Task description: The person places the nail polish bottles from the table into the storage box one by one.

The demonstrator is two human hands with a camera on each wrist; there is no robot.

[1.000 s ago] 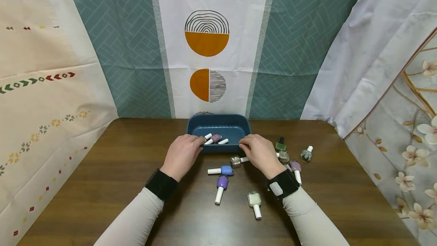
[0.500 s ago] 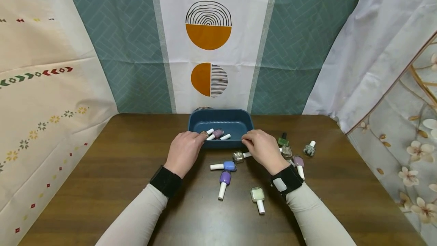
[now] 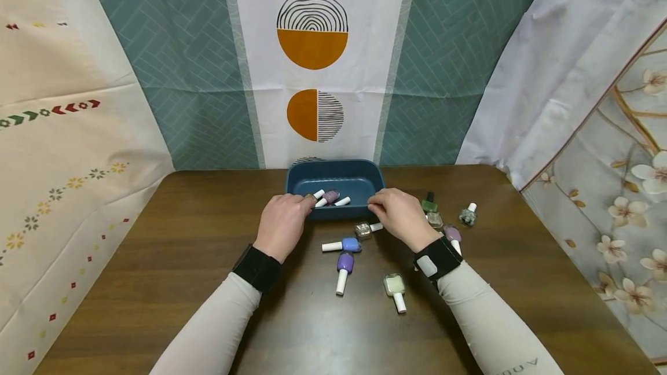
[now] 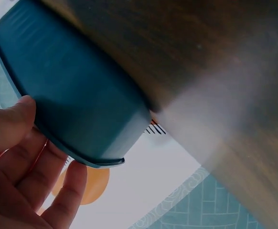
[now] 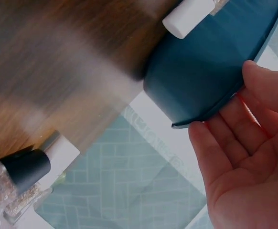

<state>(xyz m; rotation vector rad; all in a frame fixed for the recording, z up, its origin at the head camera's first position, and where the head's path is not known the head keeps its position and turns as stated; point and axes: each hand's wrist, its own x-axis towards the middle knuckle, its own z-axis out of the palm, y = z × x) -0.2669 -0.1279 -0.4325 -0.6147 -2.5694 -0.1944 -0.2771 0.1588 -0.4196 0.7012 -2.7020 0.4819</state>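
Observation:
A dark blue plastic bin (image 3: 359, 185) stands at the back of the table with a few nail polish bottles inside, one of them mauve (image 3: 331, 196). My left hand (image 3: 281, 221) holds its near left rim; in the left wrist view the thumb lies on the outer wall (image 4: 81, 86) and the fingers hook over the edge. At the near right corner my right hand (image 3: 398, 216) pinches the rim the same way, thumb outside. Just in front of the bin lies a glittery nail polish bottle (image 3: 363, 231), its white cap close below my right hand.
A blue bottle (image 3: 351, 245), a purple bottle (image 3: 345, 262) and a pale one (image 3: 394, 285) lie before the bin. To the right are a green bottle (image 3: 429, 206), a mauve bottle (image 3: 452, 233) and a flecked bottle (image 3: 468, 217). Patterned cloth (image 3: 208, 74) hangs behind the table.
The head view has tilted down slightly, so everything sits higher in it. Both hands keep their hold on the bin, which stays in place among the bottles.

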